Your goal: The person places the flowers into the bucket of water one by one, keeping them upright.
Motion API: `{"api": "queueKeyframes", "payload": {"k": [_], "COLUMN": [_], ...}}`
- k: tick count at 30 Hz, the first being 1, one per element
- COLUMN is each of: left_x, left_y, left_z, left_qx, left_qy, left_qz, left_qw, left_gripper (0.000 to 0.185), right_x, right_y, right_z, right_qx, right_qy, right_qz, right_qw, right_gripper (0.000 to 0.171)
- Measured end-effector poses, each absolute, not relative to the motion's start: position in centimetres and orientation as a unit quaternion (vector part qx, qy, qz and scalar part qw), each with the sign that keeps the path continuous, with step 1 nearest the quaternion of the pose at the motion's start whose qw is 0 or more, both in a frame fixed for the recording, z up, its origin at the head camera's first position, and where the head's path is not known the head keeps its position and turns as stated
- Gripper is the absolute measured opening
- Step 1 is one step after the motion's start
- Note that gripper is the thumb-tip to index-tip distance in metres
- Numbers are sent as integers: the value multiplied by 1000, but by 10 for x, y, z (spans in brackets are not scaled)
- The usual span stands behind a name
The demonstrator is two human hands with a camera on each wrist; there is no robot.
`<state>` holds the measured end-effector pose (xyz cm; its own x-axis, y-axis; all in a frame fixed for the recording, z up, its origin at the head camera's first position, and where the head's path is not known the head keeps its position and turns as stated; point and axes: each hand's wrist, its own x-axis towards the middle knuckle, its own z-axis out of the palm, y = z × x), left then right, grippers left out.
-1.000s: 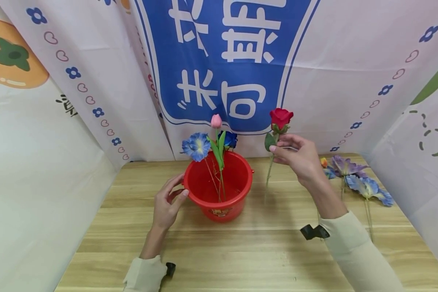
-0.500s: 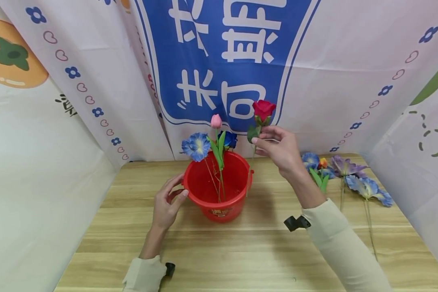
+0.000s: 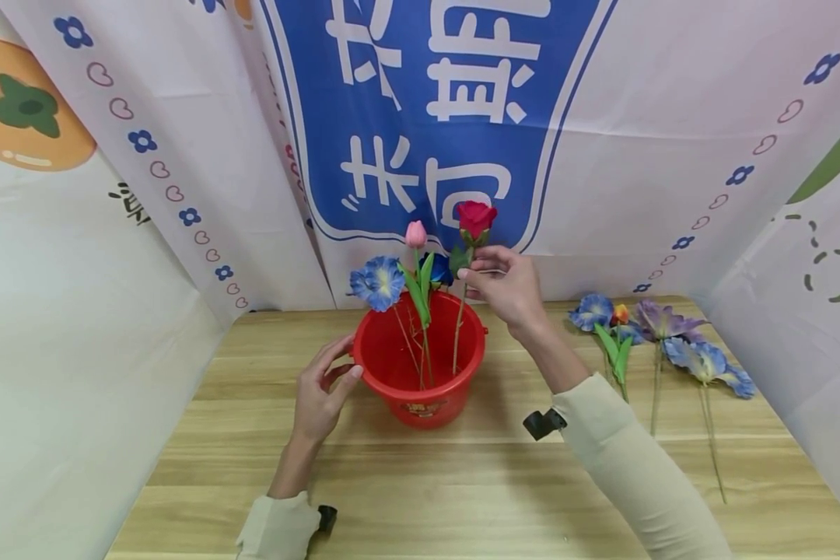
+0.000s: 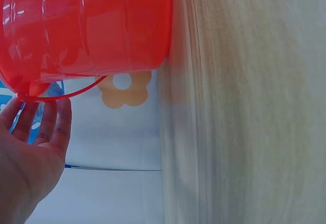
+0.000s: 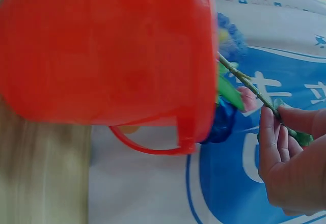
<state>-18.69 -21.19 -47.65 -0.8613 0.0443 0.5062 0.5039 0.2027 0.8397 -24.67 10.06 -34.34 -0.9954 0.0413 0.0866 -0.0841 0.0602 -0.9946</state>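
A red bucket (image 3: 420,389) stands on the wooden table (image 3: 462,482) and holds a blue flower (image 3: 376,281), a pink tulip (image 3: 414,233) and a dark blue flower (image 3: 439,268). My right hand (image 3: 504,288) pinches the stem of a red rose (image 3: 474,218) just under its bloom, and the stem's lower end reaches down inside the bucket. My left hand (image 3: 322,389) rests with relaxed fingers against the bucket's left rim. In the left wrist view the left hand (image 4: 30,158) lies by the bucket's handle (image 4: 66,92). The right wrist view shows my right hand (image 5: 290,158) pinching the stem (image 5: 244,81) beside the bucket (image 5: 112,56).
Several more artificial flowers (image 3: 661,342) in blue, purple and orange lie on the table at the right. Printed fabric banners (image 3: 427,117) close in the back and both sides. The near part of the table is bare wood.
My right hand has carried the red rose leftward from over the table to above the bucket, and its stem now dips inside. The left hand has stayed at the bucket's rim.
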Motion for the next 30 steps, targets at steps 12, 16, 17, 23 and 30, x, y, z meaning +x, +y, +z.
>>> {"api": "queueKeyframes", "payload": {"k": [12,16,17,23,30], "left_x": [-187,-187,-187,-188,-188], "left_y": [-211,-210,-210,-210,-211], "left_z": [-477,-477,-477,-478,-478], "left_qx": [-179,-183,-185,-183,-174], "left_qy": [-754,-752,-751,-746,-747], "left_qz": [-605,-605,-606,-612,-615], "left_qw": [184,186,186,186,183], "left_gripper": [52,52,51,53,54], "right_x": [-253,-252,-252,-249,-246], "right_y": [89,89,89,93,102], "right_z": [-368,-371,-371,-367,-365], "right_qx": [-4,-10,-9,-10,-9], "right_qy": [-766,-783,-786,-796,-781], "right_qz": [642,622,618,604,622], "right_qw": [13,-9,-14,-42,-62], "right_gripper": [39,40,39,36,45]}}
